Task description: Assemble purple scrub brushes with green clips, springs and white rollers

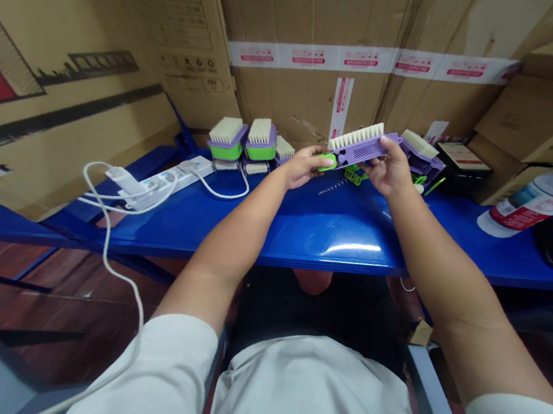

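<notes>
Above the blue table, both my hands hold a purple scrub brush body (364,153) with cream bristles along its top side. My right hand (392,171) grips its right end, thumb on top and fingers below. At the other end, my left hand (304,168) pinches a bright green piece (329,162) against the purple body; whether the two are joined, I cannot tell. Below them, green parts (356,174) and a thin metal spring (333,187) lie on the table. Just past my right hand is a heap of purple brush parts (421,159), partly hidden.
Several purple-and-green brushes (227,139) stand at the back left. A white power strip (168,184) with looping cables lies before them. On the right are a plastic bottle (534,202), a black box (461,166) and cartons (534,118). Large cardboard (325,11) lines the back.
</notes>
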Tool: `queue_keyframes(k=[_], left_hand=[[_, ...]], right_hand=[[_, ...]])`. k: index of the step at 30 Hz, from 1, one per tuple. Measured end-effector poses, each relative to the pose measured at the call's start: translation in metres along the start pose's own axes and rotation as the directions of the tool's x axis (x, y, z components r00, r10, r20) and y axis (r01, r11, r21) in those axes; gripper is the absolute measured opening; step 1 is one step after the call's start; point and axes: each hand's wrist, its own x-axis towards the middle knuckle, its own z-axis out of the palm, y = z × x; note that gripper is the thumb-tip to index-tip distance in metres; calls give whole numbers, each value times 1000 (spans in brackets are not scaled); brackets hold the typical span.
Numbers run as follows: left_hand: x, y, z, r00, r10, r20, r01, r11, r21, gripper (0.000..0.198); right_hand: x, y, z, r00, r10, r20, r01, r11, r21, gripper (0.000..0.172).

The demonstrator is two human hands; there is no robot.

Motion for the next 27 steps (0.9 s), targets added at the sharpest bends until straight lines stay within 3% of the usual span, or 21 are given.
queue_keyframes(k=[9, 27], left_hand=[[0, -1, 5, 1000, 1, -18, -2, 999, -37, 59], [8, -8, 7, 994, 105, -39, -103, 994, 46, 72]], right_hand=[[1, 2, -2, 1000, -21, 0, 21, 1000, 20, 67], [14, 14, -12, 990, -50, 129, 57, 997, -56, 89]])
